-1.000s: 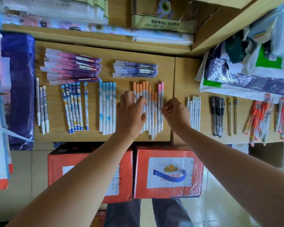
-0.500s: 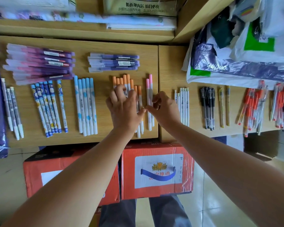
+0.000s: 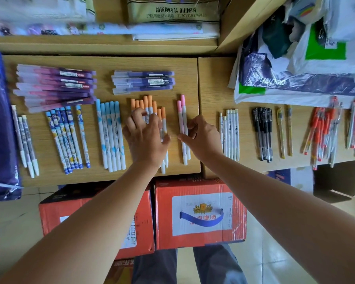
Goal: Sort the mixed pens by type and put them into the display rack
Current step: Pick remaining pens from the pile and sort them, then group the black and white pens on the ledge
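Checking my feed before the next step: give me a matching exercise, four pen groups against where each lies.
1. orange pens
2. pink pens
3. black pens
4. light-blue pens

a. on the right board, away from both hands
b. under the left hand
c. at the right hand
d. just left of the left hand

Pairs: 1-b, 2-c, 3-a, 4-d.

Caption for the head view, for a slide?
Left hand presses orange-capped pens while right hand pinches two pink-capped pens on wooden shelf.
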{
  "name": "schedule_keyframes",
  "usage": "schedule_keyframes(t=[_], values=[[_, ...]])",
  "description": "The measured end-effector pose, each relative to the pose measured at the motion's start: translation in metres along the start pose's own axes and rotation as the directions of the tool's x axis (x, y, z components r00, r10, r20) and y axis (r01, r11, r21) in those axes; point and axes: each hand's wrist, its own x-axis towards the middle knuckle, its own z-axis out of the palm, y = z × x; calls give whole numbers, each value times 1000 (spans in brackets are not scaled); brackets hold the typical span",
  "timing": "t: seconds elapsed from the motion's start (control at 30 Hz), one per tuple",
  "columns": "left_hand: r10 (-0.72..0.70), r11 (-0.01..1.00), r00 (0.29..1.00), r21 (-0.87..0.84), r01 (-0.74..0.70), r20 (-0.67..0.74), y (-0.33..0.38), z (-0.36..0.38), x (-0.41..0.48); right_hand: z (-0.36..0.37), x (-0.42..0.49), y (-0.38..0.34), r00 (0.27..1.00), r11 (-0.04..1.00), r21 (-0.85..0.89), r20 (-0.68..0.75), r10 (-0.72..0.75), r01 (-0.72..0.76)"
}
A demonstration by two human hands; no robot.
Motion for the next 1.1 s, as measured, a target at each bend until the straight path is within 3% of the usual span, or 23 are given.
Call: schedule_keyframes(t=[0.53,0.67,0.9,1.1], values=[[120,992,991,-20,-122,-60,2,-9,-6,-4,-8,2,999,999,12,-40,32,-31],[188,979,979,-69,-193,-77,9,-16,-9,-13,-17,7,999,995,96,-17,31,-29],[369,893,925,-311,-326,90,55,-37,-22,-45,-40,37,1000,968,249,15,19,-22],[462,857,865,-349,-379,195,123,-21,-40,-95,-55,99,996,947,316,-44,81,-63]])
